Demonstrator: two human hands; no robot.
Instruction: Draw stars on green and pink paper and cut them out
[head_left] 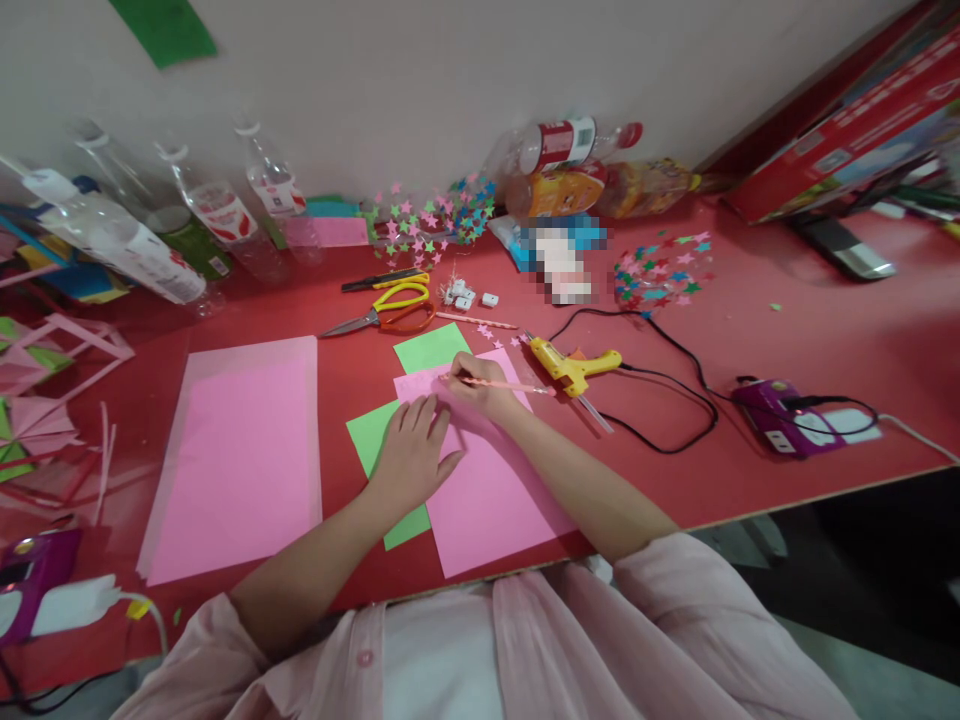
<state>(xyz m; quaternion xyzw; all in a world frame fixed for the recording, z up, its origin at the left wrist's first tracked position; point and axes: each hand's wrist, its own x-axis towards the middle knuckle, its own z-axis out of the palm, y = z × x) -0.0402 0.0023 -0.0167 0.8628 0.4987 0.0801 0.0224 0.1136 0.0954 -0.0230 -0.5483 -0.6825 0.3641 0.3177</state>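
Note:
A pink pencil point(517, 386) is gripped in my right hand point(482, 385), its tip near the upper left part of a pink sheet of paper point(495, 490). Faint marks show on the sheet by the tip. My left hand point(412, 452) lies flat with fingers spread over the sheet's left edge, holding nothing. Under the pink sheet, pieces of green paper point(433, 348) stick out at the top and left. Just right of my right hand rests a yellow hot glue gun point(574, 366) with a clear glue stick in its back end.
A stack of pink paper point(247, 460) lies to the left. Behind are scissors point(382, 308), a black-and-yellow cutter point(385, 280) and small star cutouts. Plastic bottles point(225, 215) line the wall. The glue gun's black cord runs to a purple power strip point(776, 415) at right.

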